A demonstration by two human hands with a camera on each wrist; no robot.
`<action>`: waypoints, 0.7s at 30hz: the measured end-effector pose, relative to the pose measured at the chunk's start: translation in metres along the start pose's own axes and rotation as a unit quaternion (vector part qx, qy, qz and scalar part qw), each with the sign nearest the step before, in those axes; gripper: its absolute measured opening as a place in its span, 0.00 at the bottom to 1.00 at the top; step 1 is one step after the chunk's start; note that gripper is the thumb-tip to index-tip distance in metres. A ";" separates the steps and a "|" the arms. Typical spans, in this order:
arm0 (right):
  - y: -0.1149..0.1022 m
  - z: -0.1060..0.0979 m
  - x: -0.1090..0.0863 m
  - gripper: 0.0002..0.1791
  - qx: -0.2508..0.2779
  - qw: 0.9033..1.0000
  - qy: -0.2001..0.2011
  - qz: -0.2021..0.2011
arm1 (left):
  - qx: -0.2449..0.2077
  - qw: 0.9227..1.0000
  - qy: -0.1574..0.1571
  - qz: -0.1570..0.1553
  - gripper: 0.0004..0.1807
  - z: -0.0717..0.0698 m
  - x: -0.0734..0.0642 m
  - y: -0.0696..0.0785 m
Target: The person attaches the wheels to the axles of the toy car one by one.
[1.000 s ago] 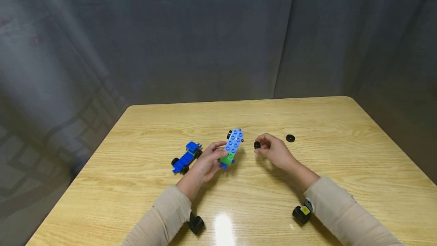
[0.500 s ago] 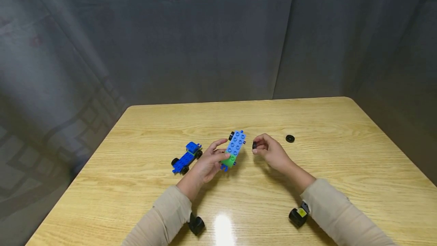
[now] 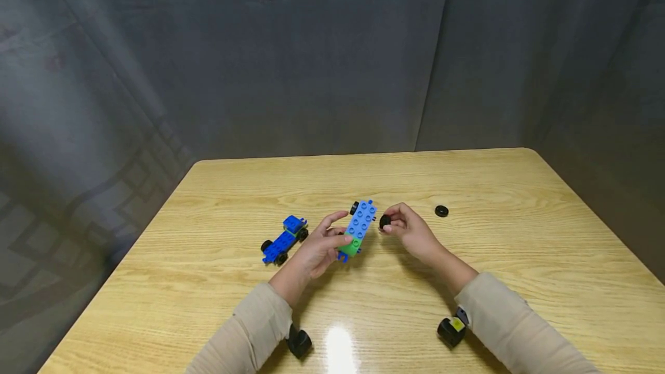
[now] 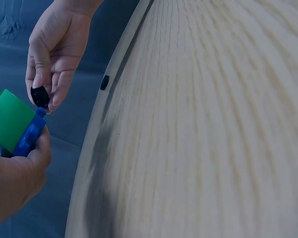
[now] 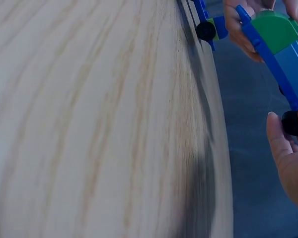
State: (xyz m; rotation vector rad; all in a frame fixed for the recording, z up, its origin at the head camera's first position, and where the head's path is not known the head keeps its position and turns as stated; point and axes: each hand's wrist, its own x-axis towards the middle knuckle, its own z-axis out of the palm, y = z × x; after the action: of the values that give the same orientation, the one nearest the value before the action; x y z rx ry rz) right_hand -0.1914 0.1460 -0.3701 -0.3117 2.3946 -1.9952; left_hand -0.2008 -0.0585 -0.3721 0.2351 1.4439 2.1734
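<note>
My left hand [image 3: 318, 250] grips a toy car [image 3: 361, 219] by its green end, above the table. The car has a light blue studded block, a green block and a darker blue base; a black wheel shows on its far left side, while bare axle stubs stick out on the right. Between thumb and fingers my right hand [image 3: 414, 234] pinches a black wheel [image 3: 384, 222], close beside the car's right front stub. In the right wrist view that wheel [image 5: 291, 123] overlaps the end of the blue base [image 5: 273, 64].
A second blue toy truck [image 3: 284, 240] with black wheels stands on the wooden table [image 3: 234, 316], left of my left hand. One loose black wheel [image 3: 441, 210] lies flat on the tabletop beyond my right hand. A grey curtain [image 3: 312, 62] hangs behind the table.
My right hand has moved left with the wheel, turning it and bringing it nearer the car. The car in my left hand has shifted slightly right and toward me.
</note>
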 end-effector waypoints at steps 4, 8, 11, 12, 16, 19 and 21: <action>-0.001 0.001 0.000 0.14 0.005 1.000 -0.002 0.000 | 0.000 1.000 -0.003 -0.001 0.33 0.001 0.000 0.000; 0.000 0.002 0.000 0.15 0.010 1.000 -0.003 -0.002 | -0.001 1.000 -0.006 -0.004 0.34 0.002 -0.001 0.000; 0.002 0.003 0.001 0.15 0.013 1.000 -0.002 -0.006 | 0.000 1.000 -0.009 -0.003 0.34 0.002 -0.001 0.000; 0.002 0.003 0.001 0.15 0.012 1.000 -0.001 -0.007 | 0.001 1.000 -0.010 -0.003 0.34 0.003 -0.001 0.000; 0.003 0.004 0.001 0.15 0.012 1.000 -0.003 -0.009 | 0.003 1.000 -0.011 -0.002 0.33 0.003 -0.001 -0.001; 0.003 0.004 0.000 0.15 0.016 1.000 -0.007 -0.009 | 0.004 1.000 -0.011 0.001 0.33 0.003 0.000 -0.002; 0.003 0.004 0.000 0.15 0.016 1.000 -0.009 -0.008 | 0.006 1.000 -0.010 0.002 0.33 0.003 0.001 -0.003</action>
State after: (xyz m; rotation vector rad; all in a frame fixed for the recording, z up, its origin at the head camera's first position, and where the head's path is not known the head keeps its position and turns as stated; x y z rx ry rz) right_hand -0.1914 0.1421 -0.3737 -0.3482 2.3555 -2.0268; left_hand -0.1991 -0.0550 -0.3738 0.2639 1.4482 2.1601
